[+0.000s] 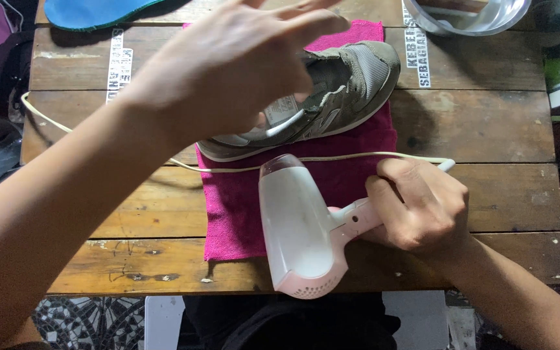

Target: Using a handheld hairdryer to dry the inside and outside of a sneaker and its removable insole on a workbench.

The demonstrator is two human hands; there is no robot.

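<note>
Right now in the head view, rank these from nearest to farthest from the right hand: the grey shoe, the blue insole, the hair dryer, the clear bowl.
1. Hair dryer: its handle is gripped in the right hand.
2. Grey shoe: up and left of it, on the pink towel.
3. Clear bowl: top right corner.
4. Blue insole: top left corner, across the table.

left hand (228, 71): raised, fingers spread, blurred | right hand (419, 204): fingers curled in a closed grip

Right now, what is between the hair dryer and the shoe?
In the head view, a thin cream cord runs across the pink towel between the white hair dryer and the grey shoe. Nothing else lies there.
</note>
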